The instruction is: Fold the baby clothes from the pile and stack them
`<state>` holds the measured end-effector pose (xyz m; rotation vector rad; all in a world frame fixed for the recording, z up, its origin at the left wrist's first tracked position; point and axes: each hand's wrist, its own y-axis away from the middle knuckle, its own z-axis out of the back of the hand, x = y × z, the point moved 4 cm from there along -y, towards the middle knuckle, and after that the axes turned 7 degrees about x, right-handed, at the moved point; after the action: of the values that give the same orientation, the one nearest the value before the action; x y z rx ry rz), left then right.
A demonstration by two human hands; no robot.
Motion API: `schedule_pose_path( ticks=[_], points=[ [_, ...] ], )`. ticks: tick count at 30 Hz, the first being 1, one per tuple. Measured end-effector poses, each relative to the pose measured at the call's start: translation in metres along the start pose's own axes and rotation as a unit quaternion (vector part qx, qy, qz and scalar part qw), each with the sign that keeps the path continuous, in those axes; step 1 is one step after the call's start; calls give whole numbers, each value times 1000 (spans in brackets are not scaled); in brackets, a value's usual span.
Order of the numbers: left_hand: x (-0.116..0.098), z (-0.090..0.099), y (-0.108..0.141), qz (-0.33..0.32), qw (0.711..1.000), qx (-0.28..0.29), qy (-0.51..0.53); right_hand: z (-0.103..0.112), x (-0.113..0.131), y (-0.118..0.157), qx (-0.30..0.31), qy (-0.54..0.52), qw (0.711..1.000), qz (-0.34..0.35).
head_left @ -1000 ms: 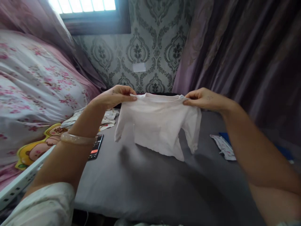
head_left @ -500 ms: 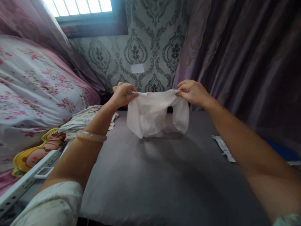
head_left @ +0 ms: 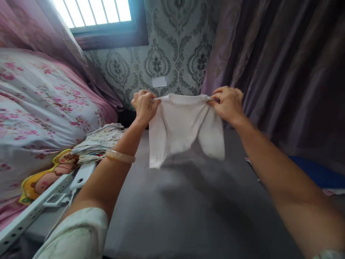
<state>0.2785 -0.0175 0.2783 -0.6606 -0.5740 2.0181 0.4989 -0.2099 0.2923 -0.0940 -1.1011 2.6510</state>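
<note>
A small white long-sleeved shirt (head_left: 180, 122) hangs stretched between my hands, above the far part of a grey sheet-covered surface (head_left: 175, 212). My left hand (head_left: 145, 104) pinches it at one shoulder, beside the neckline. At the other shoulder, my right hand (head_left: 228, 102) grips it between thumb and fingers. Both sleeves dangle at the sides, and the lower hem is blurred and swung away from me. A pale bangle (head_left: 120, 157) circles my left wrist.
Crumpled patterned cloths (head_left: 99, 140) lie at the left, near a yellow cartoon cushion (head_left: 45, 178) and a white metal rail (head_left: 35, 212). A blue item (head_left: 318, 171) lies at the right, partly behind my forearm. Patterned wallpaper (head_left: 175, 54) and purple curtains (head_left: 269, 72) stand behind.
Both hands have risen slightly and moved a little right in the picture with the shirt. The shirt, bunched and swinging before, now hangs flatter, with both sleeves spread.
</note>
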Motion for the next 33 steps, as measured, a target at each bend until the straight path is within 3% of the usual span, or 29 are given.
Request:
schedule_pose_path(
  ticks=[2, 4, 7, 8, 11, 13, 15, 20, 23, 27, 33],
  points=[
    [-2, -4, 0, -14, 1000, 20, 5, 1, -4, 1, -16, 10, 1000, -19],
    [-3, -8, 0, -19, 999, 47, 14, -1, -4, 2, 17, 8, 1000, -13],
    [-2, -3, 0, 28, 999, -20, 19, 3, -4, 2, -17, 13, 999, -34],
    [-3, -3, -1, 26, 999, -17, 22, 4, -4, 2, -29, 16, 999, -38],
    [-4, -9, -1, 10, 999, 35, 31, -7, -4, 0, 42, 0, 999, 8],
    [5, -9, 0, 66, 997, -1, 39, -13, -8, -1, 51, -18, 998, 11],
    [15, -12, 2, 129, 989, -35, 62, -16, -15, -1, 16, -41, 999, -23],
    [23, -26, 1, 150, 982, -8, 117, -28, -21, -1, 64, -146, 984, -75],
    [19, -27, 1, 155, 981, -4, 117, -29, -22, -1, 69, -178, 977, -96],
    [11, -23, 4, 174, 978, -22, 112, -27, -25, -1, 25, -217, 968, -124],
    [-15, -20, 17, 179, 966, -104, 156, -14, -13, 9, -31, -206, 972, -106]
  ],
)
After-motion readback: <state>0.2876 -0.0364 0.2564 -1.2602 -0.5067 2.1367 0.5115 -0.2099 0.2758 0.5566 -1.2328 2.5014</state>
